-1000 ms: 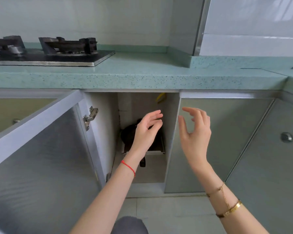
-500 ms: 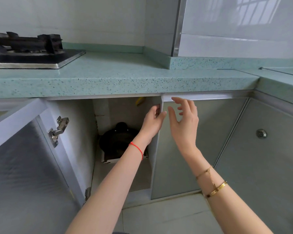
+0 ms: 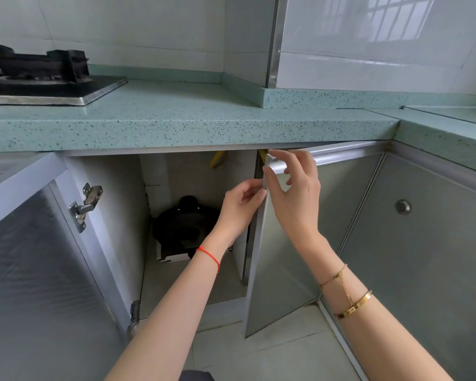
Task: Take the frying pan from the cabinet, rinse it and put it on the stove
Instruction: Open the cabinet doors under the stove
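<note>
hands, left (image 3: 239, 209) and right (image 3: 296, 193), in a pinch on the door edge (image 3: 254, 270); round black frying pan (image 3: 184, 226) inside cabinet (image 3: 193, 177)

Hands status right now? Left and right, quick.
Left hand: grips the free edge of the right cabinet door, fingers curled on it.
Right hand: pinches the same door's top corner.

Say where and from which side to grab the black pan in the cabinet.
Grip the upper rim at the lug, reaching in from the front: the frying pan stands on edge in a white rack, facing outward. No long handle shows; the left hand hides part.
</note>
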